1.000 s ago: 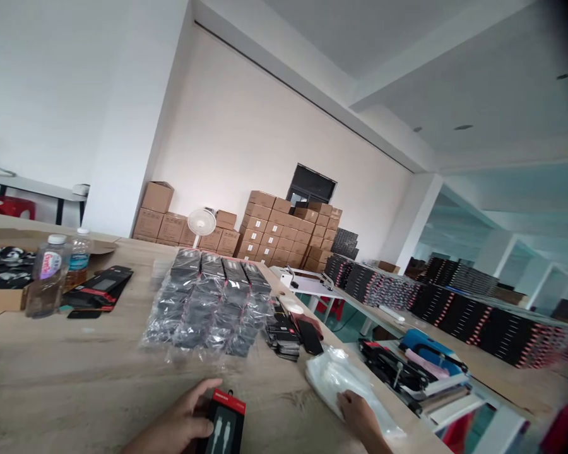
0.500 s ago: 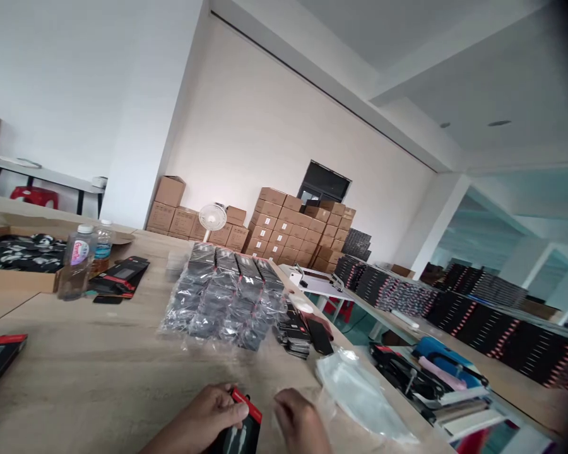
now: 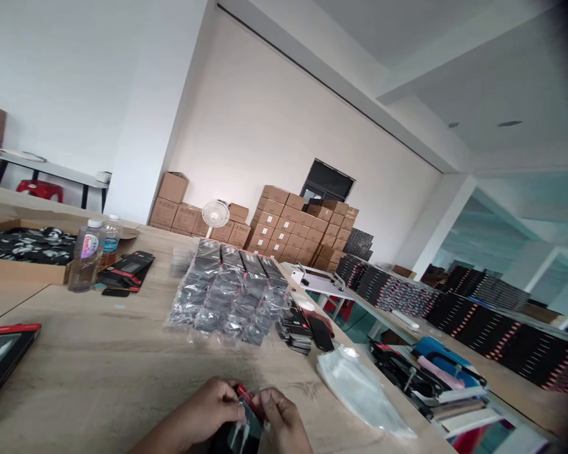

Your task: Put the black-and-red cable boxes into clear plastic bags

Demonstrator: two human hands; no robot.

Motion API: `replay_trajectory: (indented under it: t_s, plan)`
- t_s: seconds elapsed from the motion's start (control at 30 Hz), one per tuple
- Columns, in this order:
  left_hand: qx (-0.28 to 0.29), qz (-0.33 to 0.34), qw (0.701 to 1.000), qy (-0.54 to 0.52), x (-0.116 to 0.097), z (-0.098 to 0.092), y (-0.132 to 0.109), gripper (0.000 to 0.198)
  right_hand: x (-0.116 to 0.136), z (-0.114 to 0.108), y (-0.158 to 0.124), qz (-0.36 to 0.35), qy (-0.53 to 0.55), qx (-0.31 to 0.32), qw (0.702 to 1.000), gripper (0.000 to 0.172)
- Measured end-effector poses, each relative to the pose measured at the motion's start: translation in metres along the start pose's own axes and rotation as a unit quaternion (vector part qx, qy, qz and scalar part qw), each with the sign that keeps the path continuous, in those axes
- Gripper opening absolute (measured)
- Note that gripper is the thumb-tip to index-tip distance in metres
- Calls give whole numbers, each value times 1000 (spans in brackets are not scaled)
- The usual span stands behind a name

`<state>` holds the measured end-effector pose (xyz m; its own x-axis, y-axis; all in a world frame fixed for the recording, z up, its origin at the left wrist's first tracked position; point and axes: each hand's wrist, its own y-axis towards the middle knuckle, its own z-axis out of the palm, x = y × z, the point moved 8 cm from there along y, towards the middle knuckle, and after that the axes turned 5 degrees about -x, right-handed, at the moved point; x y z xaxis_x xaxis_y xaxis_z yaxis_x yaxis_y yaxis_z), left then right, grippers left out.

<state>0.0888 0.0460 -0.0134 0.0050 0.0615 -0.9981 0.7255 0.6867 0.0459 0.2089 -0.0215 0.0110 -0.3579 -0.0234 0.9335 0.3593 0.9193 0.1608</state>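
Near the bottom centre, my left hand (image 3: 207, 411) is closed on a flat black-and-red retail box (image 3: 240, 436), with the thumb across its front. My right hand (image 3: 284, 417) is closed at the box's upper right edge, the thumb and fingers pinching what looks like thin clear plastic bag film. The box's lower part runs out of the frame. To the right lies a fanned pile of clear plastic bags (image 3: 360, 391). Beyond my hands stand rows of black boxes in clear bags (image 3: 230, 293).
Unwrapped boxes (image 3: 296, 331) and a dark phone-like slab (image 3: 320, 333) lie right of the rows. Two bottles (image 3: 84, 258) stand beside an open carton (image 3: 23, 274) at left. Another black-and-red box (image 3: 7, 359) rests at the left edge. A side table (image 3: 511, 378) holds long stacks.
My right hand has moved left, from apart beside the box to its upper right edge. The box stays in my left hand. The view has shifted slightly.
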Motion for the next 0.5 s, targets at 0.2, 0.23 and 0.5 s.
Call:
replay_trajectory:
  t_s: [0.2,0.23,0.5]
  plan:
    - [20,12,1000,15,4,3,3,20,11,-4,-3,-39,-48,18,998,43]
    - [16,9,1000,15,6,2,3,20,15,-2,-4,-60,-67,31,995,40]
    - [-11,-10,1000,-5,11,0,4,29,14,1,-2,-80,-154,44,984,23]
